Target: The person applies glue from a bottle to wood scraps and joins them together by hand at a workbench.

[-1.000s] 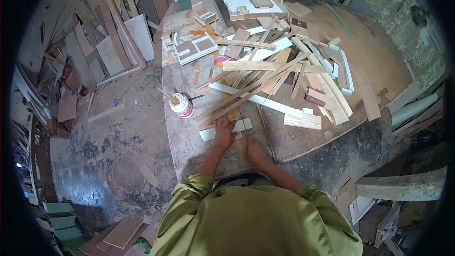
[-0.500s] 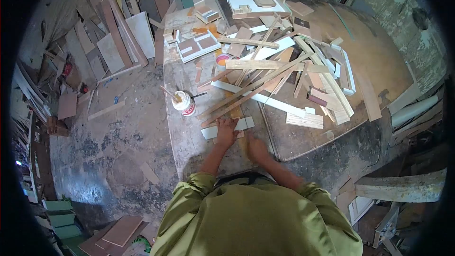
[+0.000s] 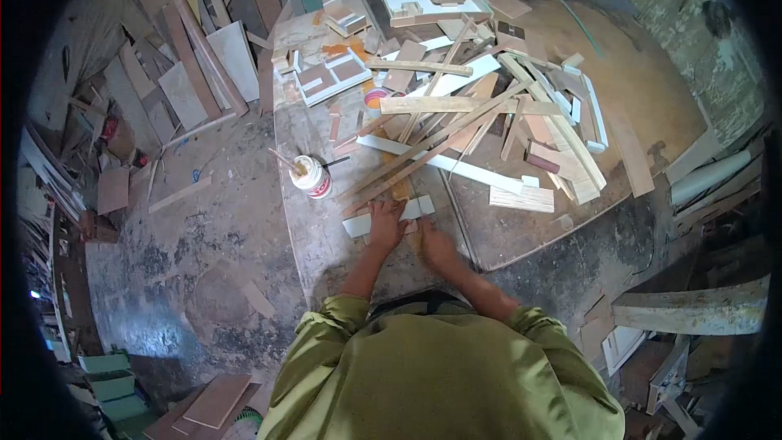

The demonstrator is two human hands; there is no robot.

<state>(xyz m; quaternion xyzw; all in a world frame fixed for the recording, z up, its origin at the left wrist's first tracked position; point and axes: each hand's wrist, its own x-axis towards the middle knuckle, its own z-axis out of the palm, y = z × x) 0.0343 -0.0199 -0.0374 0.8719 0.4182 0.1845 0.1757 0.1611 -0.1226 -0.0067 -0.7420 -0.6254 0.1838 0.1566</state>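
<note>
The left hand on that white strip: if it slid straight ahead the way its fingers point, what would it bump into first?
Probably the nearest long brown wooden strip, which lies slantwise just ahead of the left hand; its height is hard to judge from this view.

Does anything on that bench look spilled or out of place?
Yes: an orange stain marks the bench beyond the frame, perhaps a spill. The wood pieces lie crisscrossed in a heap, not stacked. I see no damage on the white strip under the left hand.
</note>
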